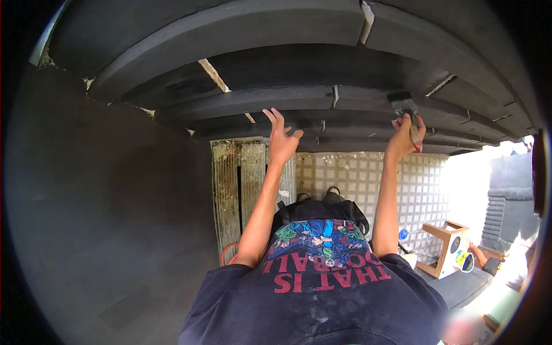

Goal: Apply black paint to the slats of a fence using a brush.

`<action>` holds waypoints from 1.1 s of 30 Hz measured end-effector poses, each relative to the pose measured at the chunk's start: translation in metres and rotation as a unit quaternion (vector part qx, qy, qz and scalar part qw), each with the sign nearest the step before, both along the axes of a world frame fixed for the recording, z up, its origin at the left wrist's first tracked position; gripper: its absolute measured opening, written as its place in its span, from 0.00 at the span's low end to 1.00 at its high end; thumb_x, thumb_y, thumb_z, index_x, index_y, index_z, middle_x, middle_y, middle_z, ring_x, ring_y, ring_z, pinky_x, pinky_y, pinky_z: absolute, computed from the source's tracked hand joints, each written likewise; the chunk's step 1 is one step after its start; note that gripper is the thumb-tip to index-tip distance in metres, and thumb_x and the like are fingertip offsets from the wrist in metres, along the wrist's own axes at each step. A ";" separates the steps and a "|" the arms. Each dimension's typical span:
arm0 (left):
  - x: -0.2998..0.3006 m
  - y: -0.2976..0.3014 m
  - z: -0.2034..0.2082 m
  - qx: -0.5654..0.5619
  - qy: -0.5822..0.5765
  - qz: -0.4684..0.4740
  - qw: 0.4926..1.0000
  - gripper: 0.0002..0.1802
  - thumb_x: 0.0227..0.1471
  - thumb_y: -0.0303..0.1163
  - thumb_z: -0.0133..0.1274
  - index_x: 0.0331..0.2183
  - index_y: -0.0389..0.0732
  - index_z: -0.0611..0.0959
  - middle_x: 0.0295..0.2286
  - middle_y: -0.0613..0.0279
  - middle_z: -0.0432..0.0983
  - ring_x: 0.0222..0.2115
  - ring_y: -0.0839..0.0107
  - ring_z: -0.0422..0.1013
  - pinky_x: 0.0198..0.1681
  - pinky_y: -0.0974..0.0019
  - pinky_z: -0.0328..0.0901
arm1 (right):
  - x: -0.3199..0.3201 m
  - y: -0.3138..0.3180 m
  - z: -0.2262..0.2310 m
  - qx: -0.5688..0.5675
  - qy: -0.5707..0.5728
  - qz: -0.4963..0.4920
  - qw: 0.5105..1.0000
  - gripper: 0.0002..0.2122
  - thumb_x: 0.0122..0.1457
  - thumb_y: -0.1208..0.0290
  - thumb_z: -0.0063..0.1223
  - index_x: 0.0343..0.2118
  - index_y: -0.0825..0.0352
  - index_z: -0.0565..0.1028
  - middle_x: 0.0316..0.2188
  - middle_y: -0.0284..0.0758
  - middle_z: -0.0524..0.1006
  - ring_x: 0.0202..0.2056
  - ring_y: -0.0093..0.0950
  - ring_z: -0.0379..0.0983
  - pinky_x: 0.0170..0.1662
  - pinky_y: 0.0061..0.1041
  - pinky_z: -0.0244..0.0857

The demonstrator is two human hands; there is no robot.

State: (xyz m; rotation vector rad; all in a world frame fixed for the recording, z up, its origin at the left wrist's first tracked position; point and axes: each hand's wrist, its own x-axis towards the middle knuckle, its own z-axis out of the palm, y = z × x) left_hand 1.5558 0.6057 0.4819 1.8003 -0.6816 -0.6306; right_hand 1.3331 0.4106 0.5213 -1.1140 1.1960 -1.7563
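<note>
Dark grey stepped ledges (276,95) curve across the top of the view, with pale unpainted-looking gaps between their sections. In my right hand (402,141) is a paintbrush (404,105), gripped by its wooden, red-tipped handle. Its dark, wide bristles point away from me and lie over the face of one ledge; whether they touch it I cannot tell. My left hand (282,142) is raised near the lower ledges, fingers apart and holding nothing.
Weathered wooden planks (227,190) stand at my left, beside a dark grey wall (115,207). Pale square tiles (368,184) cover the floor. At the lower right are a brown box-like frame (448,247), a white bucket (466,261) and another person's arm (478,253).
</note>
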 end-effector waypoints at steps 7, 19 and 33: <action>0.000 -0.002 0.004 0.009 0.015 -0.011 1.000 0.59 0.51 0.30 0.62 0.71 0.34 0.41 0.71 0.40 0.22 0.61 0.44 0.67 0.54 0.58 0.73 | 0.105 0.053 -0.014 -0.089 0.088 0.086 0.988 0.16 0.58 0.69 0.66 0.42 0.73 0.74 0.28 0.40 0.79 0.28 0.25 0.77 0.33 0.26 0.71; 0.019 0.003 -0.051 -0.035 -0.146 -0.049 0.987 0.58 0.52 0.31 0.62 0.71 0.35 0.44 0.70 0.34 0.22 0.70 0.48 0.47 0.61 0.55 0.68 | 0.183 0.128 0.014 -0.162 0.062 0.336 0.926 0.05 0.63 0.77 0.61 0.38 0.73 0.80 0.27 0.33 0.81 0.30 0.20 0.81 0.32 0.20 0.72; 0.002 0.001 0.001 0.028 -0.019 -0.016 0.999 0.60 0.49 0.29 0.62 0.72 0.36 0.41 0.71 0.39 0.23 0.61 0.41 0.66 0.53 0.54 0.74 | 0.015 -0.022 0.009 -0.068 0.031 0.050 0.996 0.09 0.65 0.73 0.60 0.40 0.76 0.82 0.31 0.37 0.84 0.30 0.23 0.83 0.35 0.21 0.78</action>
